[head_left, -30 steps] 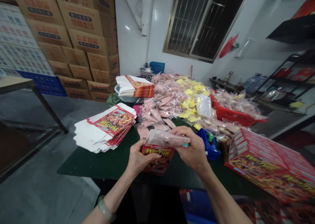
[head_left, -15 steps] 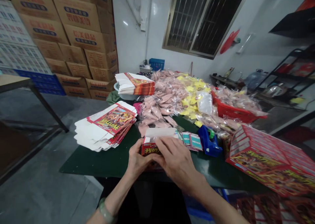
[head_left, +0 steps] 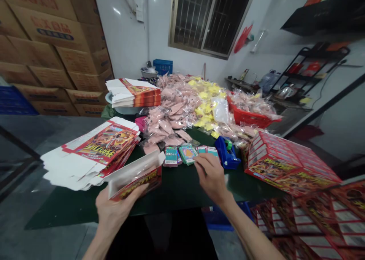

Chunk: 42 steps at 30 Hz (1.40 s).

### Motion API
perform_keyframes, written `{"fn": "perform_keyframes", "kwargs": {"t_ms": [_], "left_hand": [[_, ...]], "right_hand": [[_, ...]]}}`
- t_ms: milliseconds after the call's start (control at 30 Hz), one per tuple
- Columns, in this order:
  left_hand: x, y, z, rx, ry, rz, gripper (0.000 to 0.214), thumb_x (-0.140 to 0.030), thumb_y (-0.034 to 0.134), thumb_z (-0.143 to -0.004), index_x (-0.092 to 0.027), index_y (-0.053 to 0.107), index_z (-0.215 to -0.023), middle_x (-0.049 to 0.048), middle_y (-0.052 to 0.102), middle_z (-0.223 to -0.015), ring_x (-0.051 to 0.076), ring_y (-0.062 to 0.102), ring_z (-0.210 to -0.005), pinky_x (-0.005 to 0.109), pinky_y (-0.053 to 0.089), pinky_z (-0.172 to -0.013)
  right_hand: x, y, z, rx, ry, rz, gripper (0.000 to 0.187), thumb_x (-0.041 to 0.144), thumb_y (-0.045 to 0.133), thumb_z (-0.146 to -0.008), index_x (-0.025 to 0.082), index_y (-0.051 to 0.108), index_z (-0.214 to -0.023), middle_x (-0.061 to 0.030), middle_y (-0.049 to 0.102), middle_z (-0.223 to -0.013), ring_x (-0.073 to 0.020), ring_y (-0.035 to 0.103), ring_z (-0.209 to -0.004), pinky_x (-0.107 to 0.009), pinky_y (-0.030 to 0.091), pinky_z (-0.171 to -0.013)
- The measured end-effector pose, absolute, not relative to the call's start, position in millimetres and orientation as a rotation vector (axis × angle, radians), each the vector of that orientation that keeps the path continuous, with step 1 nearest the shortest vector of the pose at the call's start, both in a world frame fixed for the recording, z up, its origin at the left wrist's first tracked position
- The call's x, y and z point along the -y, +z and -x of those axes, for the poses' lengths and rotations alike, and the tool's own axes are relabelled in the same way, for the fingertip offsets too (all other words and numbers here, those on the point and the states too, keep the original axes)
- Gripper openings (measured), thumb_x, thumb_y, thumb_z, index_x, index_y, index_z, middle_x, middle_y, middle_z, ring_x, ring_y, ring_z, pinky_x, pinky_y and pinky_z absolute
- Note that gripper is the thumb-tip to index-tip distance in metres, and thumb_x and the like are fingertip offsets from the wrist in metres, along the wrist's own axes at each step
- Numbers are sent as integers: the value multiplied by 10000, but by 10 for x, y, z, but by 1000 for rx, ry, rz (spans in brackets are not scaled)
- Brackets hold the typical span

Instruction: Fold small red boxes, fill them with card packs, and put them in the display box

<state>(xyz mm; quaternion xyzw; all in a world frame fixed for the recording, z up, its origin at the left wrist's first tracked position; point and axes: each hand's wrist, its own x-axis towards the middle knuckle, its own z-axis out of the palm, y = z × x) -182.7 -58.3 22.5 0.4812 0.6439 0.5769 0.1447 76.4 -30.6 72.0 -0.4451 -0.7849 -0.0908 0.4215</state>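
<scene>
- The likeliest trouble I can see from here is the open printed carton (head_left: pixel 134 182). The left hand (head_left: pixel 115 214) holds it with the palm beneath and the thumb along its near edge, and the carton sits tilted, so a slack grip could let it slip.
- The carton is red and gold outside and white inside, with a white flap (head_left: pixel 132 169) standing free (a knock could crease that). I cannot see inside it.
- It is held above the near left of the dark green tabletop (head_left: pixel 176 201), just right of a flat stack of carton blanks (head_left: pixel 94 155), whose edge could snag it.
- The right hand (head_left: pixel 211 176) has its fingers pressed together at the near edge of the small teal cards (head_left: pixel 187 153). I cannot tell whether they pinch one.
- Those cards lie loose, so a careless sweep could push them against the blue tape dispenser (head_left: pixel 226 153).
- A heap of pink sachets (head_left: pixel 171 115) sits just beyond them, and if it slumped, it could cover them.
</scene>
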Motion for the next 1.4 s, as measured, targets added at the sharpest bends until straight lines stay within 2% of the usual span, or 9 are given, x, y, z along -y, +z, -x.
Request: {"fn": "perform_keyframes", "kwargs": {"t_ms": [133, 333, 667, 867, 967, 1067, 1133, 1267, 1400], "left_hand": [[556, 253, 1825, -1775, 1544, -1333, 401, -444, 793, -439, -132, 641, -641, 41, 694, -564, 205, 647, -501, 262, 552, -480], [567, 371, 1834, -1677, 1500, -1286, 390, -419, 799, -405, -141, 630, -621, 34, 693, -542, 213, 653, -485, 258, 559, -455], [580, 291, 1835, -1699, 1546, -1332, 357, -390, 798, -440, -137, 627, -624, 22, 685, -530, 203, 646, -473, 259, 559, -461], [548, 336, 1868, -1648, 1574, -1390, 348, -370, 796, -453, -143, 618, -646, 23, 694, -552, 205, 652, -484, 268, 567, -475], [540, 378, 1871, -1605, 1575, -1379, 343, -331, 795, -440, -142, 615, -662, 23, 700, -575, 209, 660, -504, 278, 577, -494], [547, 370, 1866, -1624, 1576, -1342, 362, -321, 796, -435, -134, 618, -690, 26, 703, -594, 213, 665, -523, 286, 583, -509], [554, 354, 1858, -1642, 1602, -1321, 377, -320, 795, -441, -130, 622, -717, 32, 710, -622, 215, 673, -551, 295, 592, -542], [568, 349, 1848, -1653, 1674, -1286, 368, -308, 783, -465, -115, 629, -738, 46, 715, -647, 213, 678, -577, 302, 600, -569], [578, 362, 1853, -1633, 1693, -1288, 363, -300, 780, -462, -105, 634, -731, 55, 716, -656, 209, 673, -571, 307, 602, -574]], "right_hand": [[-253, 310, -1101, 2347, -108, 1195, 309, 66, 559, -774, 143, 607, -1070, -150, 607, -1120, -258, 566, -1014, -400, 465, -825], [-669, 235, -1266, 2601, 50, 1019, 98, 158, 582, -812, 188, 668, -848, -65, 660, -874, -174, 597, -820, -278, 452, -714], [-468, 45, -1058, 2430, -109, 1084, 258, 125, 384, -890, 149, 561, -704, -69, 535, -729, -181, 475, -740, -300, 383, -672], [-379, 118, -1068, 2414, -119, 1056, 208, 203, 531, -858, 172, 547, -653, -18, 553, -694, -147, 511, -700, -247, 399, -631], [-367, 341, -1143, 2416, -162, 1073, 157, 143, 484, -871, 185, 624, -813, -17, 586, -727, -139, 541, -703, -234, 407, -625], [-367, 586, -1050, 2326, -289, 1163, 337, 67, 336, -896, 147, 580, -1114, -91, 602, -858, -186, 538, -809, -289, 410, -688], [-386, 712, -886, 2335, -350, 1156, 361, 74, 295, -913, 135, 569, -1140, -127, 591, -937, -212, 515, -889, -328, 400, -744], [-450, 771, -519, 2556, -358, 988, 270, 133, 373, -921, 147, 641, -892, -106, 587, -931, -208, 496, -913, -349, 383, -796], [-543, 629, -390, 2768, -263, 825, 135, 256, 611, -821, 126, 643, -806, -97, 572, -884, -211, 503, -865, -331, 402, -734]]}}
